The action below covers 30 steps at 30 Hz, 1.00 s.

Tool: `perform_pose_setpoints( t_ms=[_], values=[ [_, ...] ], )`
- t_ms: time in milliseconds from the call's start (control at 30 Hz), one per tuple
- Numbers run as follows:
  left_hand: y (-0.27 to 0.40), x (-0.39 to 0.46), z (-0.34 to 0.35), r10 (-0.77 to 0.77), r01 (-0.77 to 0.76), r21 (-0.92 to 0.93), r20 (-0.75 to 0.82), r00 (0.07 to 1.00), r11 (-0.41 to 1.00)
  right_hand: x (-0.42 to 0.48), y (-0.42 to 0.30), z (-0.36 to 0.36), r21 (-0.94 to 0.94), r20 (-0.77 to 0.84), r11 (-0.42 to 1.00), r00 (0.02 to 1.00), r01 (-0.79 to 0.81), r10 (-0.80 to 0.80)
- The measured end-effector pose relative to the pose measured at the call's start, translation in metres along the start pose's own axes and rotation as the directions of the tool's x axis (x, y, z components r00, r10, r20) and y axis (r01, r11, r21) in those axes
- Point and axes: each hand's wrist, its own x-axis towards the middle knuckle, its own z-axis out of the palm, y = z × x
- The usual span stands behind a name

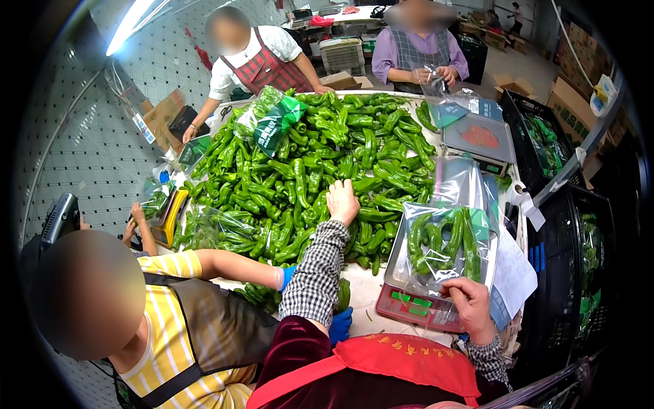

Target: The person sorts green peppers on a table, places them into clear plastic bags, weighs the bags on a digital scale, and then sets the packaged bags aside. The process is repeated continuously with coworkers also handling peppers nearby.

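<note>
A large heap of green peppers covers the table in front of me. My left hand reaches across onto the heap, its back upward and fingers bent down among the peppers. Whether it grips one is hidden. On the right, a clear plastic bag with several green peppers inside lies on the metal pan of a red digital scale. My right hand is at the near edge of this bag, thumb and fingers pinching the plastic. Flat empty bags lie just behind the pan.
A second scale stands farther back right. Paper sheets lie beside my scale, and black crates line the right side. A co-worker's blue-gloved hand is close below my left forearm. Other people stand across the table.
</note>
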Motion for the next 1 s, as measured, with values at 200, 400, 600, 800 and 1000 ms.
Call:
perform_pose_setpoints(
  t_ms=[200,400,600,800,1000],
  values=[
    [0.005,-0.022,-0.015,-0.508,0.408,-0.611,0.010,0.861,0.679,0.000,0.005,0.011,0.164,-0.009,0.984,0.997,-0.076,0.079],
    [0.099,-0.085,-0.076,-0.257,0.415,-0.890,0.452,0.854,-0.189,0.016,0.014,0.019,0.286,-0.014,0.955,0.996,-0.080,0.087],
    [0.193,-0.189,-0.105,0.066,0.133,-0.990,0.135,0.989,0.042,0.039,0.022,0.036,0.656,-0.119,0.754,0.991,0.037,0.056],
    [0.200,-0.219,-0.137,0.500,-0.509,-0.617,-0.207,0.841,0.600,0.015,0.014,-0.027,0.645,-0.141,0.763,0.975,-0.039,0.170],
    [0.194,-0.219,-0.100,0.531,-0.569,-0.327,-0.203,0.822,0.755,-0.025,-0.014,-0.106,0.484,0.240,0.796,0.929,-0.365,0.280]
  ],
)
